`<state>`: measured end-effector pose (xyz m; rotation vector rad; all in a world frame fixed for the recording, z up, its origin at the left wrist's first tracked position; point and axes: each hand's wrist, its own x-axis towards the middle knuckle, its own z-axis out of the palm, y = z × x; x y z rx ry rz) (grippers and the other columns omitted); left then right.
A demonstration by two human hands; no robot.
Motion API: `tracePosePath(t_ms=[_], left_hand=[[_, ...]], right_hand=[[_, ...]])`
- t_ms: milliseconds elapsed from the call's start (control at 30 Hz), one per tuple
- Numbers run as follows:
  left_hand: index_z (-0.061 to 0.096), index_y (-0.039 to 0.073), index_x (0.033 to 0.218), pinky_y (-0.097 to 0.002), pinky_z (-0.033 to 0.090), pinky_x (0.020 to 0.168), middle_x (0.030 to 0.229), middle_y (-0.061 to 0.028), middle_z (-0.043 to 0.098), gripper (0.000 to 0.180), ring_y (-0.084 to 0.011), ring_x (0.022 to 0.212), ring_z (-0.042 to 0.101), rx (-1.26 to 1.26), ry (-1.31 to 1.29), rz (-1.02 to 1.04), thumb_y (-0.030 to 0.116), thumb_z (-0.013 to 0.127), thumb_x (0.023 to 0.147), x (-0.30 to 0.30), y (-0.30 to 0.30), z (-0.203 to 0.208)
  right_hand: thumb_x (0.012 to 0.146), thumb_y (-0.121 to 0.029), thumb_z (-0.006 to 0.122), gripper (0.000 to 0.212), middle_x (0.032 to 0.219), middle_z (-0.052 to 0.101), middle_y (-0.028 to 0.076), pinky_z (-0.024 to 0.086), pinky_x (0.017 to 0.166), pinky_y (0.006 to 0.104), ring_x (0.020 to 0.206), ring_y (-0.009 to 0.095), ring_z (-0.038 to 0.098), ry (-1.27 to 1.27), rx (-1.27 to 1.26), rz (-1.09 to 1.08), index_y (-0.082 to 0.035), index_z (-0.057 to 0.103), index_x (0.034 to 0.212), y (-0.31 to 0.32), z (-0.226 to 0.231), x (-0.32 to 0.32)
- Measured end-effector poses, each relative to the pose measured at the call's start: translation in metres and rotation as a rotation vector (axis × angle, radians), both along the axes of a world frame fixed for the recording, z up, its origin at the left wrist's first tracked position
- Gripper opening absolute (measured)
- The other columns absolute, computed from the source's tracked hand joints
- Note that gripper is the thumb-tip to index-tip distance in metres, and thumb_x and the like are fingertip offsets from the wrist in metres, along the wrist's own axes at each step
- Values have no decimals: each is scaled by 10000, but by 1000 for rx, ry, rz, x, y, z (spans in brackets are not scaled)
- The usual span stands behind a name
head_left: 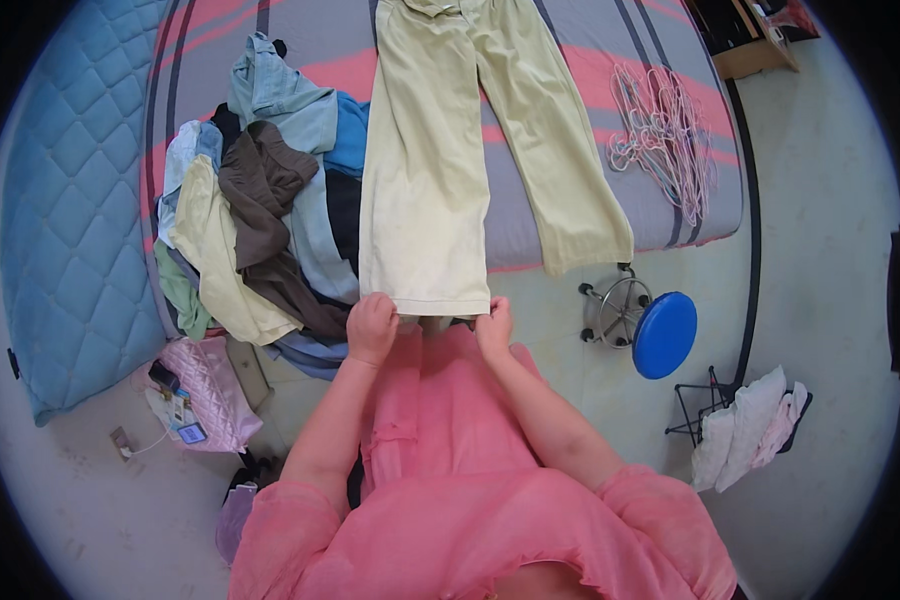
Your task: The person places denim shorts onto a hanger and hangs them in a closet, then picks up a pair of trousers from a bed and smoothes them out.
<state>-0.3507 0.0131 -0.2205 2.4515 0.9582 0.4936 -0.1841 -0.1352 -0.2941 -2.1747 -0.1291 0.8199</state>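
The pale khaki trousers (425,170) lie stretched along the bed (511,215), waist toward the far edge and partly out of sight, legs running to the near edge. Their long axis points almost straight away from the person, so everything but the hems lies ahead of the hands.

Both hands have hold of one leg, the one on the person's left: the left hand (372,328) pinches the left corner of its hem (440,307), the right hand (494,326) pinches the right corner, and the cloth between looks fairly flat. That hem sits past the near edge of the bed, close to the pink dress (450,400). The other leg (570,190) splays off to the right, its end just over the same edge with neither hand on it; the right hand is the nearer.

Just left of the trousers, a heap of clothes (260,180) fills the left part of the bed. Toward its right edge there's a tangle of hangers (667,140). On the floor near the bed's right corner stands a blue stool (665,335).
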Motion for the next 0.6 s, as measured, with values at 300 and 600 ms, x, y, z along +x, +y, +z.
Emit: tracePosePath(t_ms=[300,600], left_hand=[[478,100,811,-383,410,657,823,-71,519,221,-286,783,523,76,67,155,-6,560,635,7,6,-19],[420,72,825,-386,410,712,871,-108,496,185,-315,859,502,-59,-43,386,20,539,694,5,8,-22]], right_hand=[[916,-164,358,198,638,549,43,411,492,268,530,124,512,370,208,-135,-29,498,881,-3,18,-9],[868,-126,416,131,701,572,145,450,579,380,643,288,574,61,77,227,-13,481,882,-8,14,-3]])
